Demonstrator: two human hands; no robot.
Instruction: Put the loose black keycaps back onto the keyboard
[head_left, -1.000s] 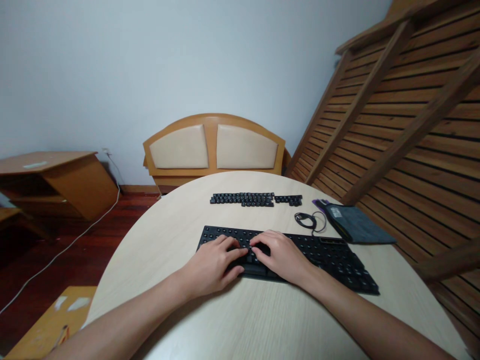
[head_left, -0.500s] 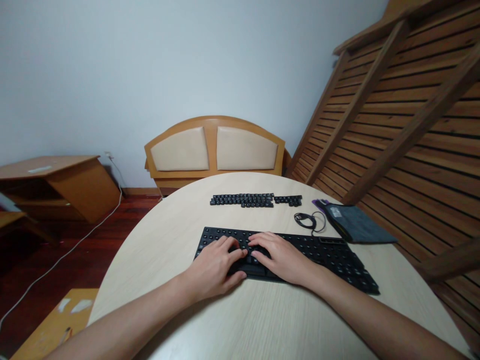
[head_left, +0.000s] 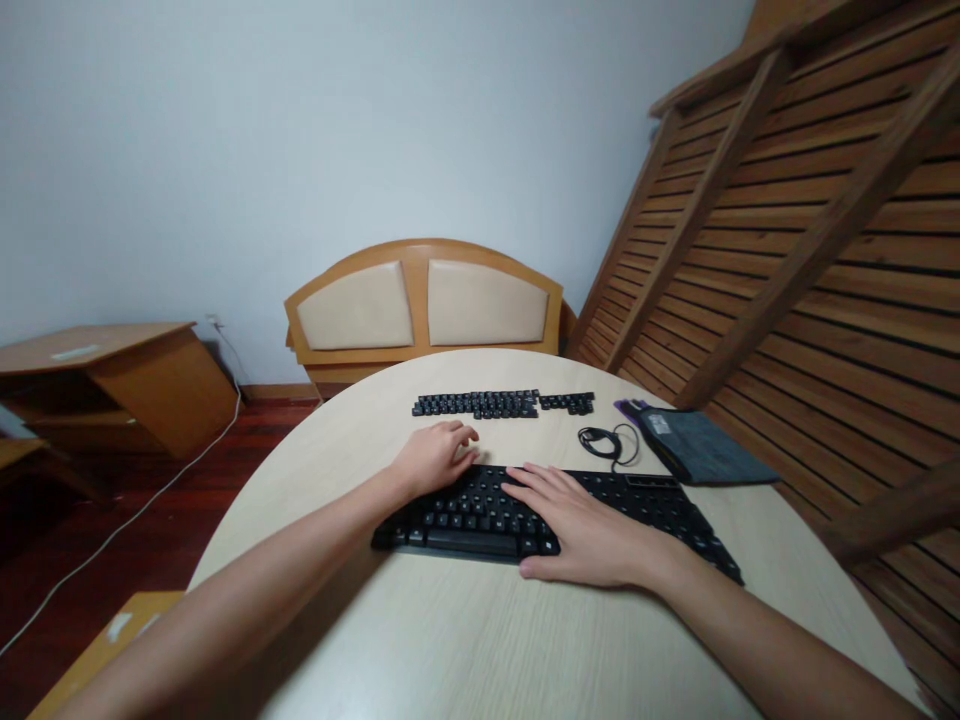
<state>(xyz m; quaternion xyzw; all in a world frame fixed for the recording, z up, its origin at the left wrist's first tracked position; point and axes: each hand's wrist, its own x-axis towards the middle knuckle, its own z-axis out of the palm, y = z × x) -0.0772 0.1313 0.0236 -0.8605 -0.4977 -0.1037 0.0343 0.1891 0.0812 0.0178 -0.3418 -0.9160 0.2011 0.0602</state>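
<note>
One black keyboard (head_left: 469, 508) lay on the tabletop (head_left: 480, 640), lower centre of the frame; the right hand (head_left: 589, 525) spread its fingers across it, while the left hand (head_left: 435, 458) curled by its upper left edge, its grip hidden. Reaching for the loose keycaps (head_left: 501, 405) at centre seemed the step, calling for a careful fingertip pinch.
</note>
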